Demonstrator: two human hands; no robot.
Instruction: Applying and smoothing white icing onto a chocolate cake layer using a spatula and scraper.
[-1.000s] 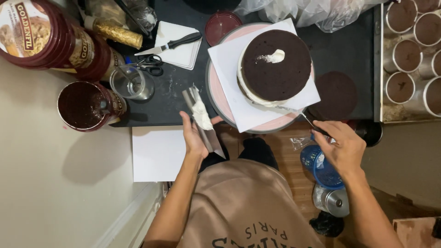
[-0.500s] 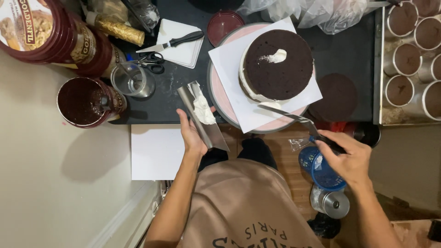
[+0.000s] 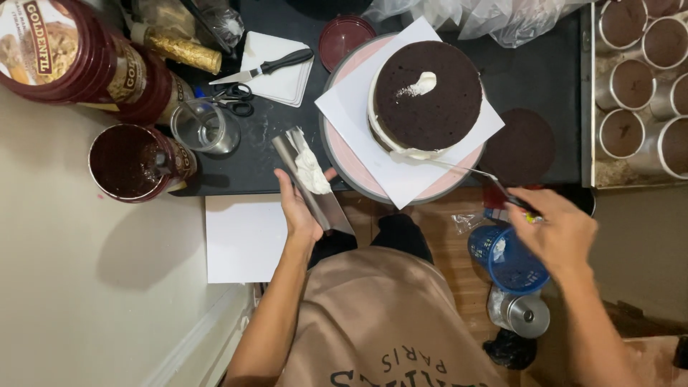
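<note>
Seen from above, the right hand (image 3: 562, 229) grips the dark handle of a thin spatula (image 3: 459, 170). Its blade runs long and nearly level, up and left from the fingers, and its tip seems to touch the white cream at the near edge of the dark cake (image 3: 428, 97). The cake sits on white paper on a pink turntable (image 3: 344, 161). The left hand (image 3: 301, 208), farther from the cake, holds a metal scraper (image 3: 312, 183) bearing cream.
</note>
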